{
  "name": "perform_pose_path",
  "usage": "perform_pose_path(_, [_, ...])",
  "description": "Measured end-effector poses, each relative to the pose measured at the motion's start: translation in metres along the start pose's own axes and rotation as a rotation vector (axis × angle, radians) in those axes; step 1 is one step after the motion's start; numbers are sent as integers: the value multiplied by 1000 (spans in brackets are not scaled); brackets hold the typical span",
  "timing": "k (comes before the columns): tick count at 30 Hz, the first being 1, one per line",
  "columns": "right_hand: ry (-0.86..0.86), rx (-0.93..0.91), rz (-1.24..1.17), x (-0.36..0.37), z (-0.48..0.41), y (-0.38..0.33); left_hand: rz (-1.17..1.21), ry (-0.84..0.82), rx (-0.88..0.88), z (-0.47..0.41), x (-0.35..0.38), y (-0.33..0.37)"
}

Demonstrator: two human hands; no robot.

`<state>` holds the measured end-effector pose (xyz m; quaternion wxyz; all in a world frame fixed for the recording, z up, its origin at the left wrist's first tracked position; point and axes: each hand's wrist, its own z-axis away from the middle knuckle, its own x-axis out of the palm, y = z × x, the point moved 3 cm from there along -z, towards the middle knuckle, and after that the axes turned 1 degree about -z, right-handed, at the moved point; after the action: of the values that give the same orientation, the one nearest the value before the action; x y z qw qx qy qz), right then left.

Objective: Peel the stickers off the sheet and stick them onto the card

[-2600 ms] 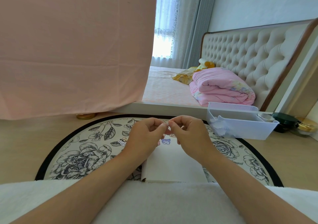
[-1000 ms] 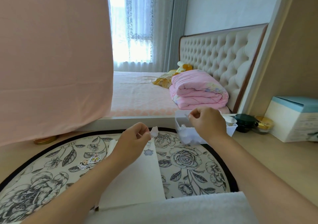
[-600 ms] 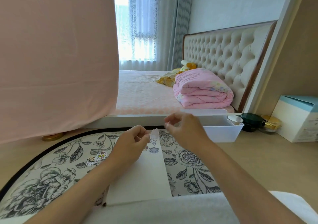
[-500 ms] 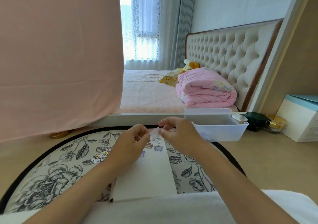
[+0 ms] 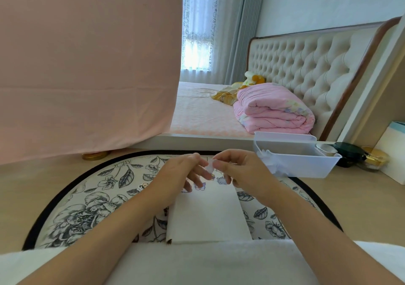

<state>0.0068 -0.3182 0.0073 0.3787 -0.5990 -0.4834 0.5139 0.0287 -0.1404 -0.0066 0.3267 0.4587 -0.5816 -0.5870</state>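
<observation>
Sticker [image 5: 210, 166] pinched by left fingers [image 5: 196, 157] and right fingers [image 5: 219, 164].

At the far end of the white rectangular card [image 5: 208, 214], the small white scrap [image 5: 210, 166] pinched between the left hand [image 5: 175, 179] and the right hand [image 5: 243, 173] is too small to tell sticker from backing. The left hand hides the card's far left corner. The tiny blue stickers [image 5: 221, 180] there are too small to make out. A fluffy white cloth [image 5: 208, 262] covers its near edge.
</observation>
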Motion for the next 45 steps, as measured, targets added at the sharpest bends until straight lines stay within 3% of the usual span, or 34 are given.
perform_pose_path(5, [0, -20, -27, 4, 0, -3, -31, -171, -82, 1, 2, 2])
perform_pose_path(10, [10, -37, -36, 3, 0, -2, 27, -204, -104, 3, 0, 4])
perform_pose_path(16, [27, -48, 177, -7, -1, 0, -47, -23, -89, 0, 0, 2])
perform_pose_path(21, [17, 15, 118, -8, 0, -2, -63, 140, -35, 1, -3, 2])
perform_pose_path(37, [76, 14, 138, -4, -1, -2, -186, 127, 88, 1, 0, 1])
perform_pose_path(40, [101, 14, 167, -6, -1, 0, -333, 134, 122, 2, 1, 1])
perform_pose_path(45, [164, 123, 185, -18, -2, 3, -833, 138, 241, 2, -3, -3])
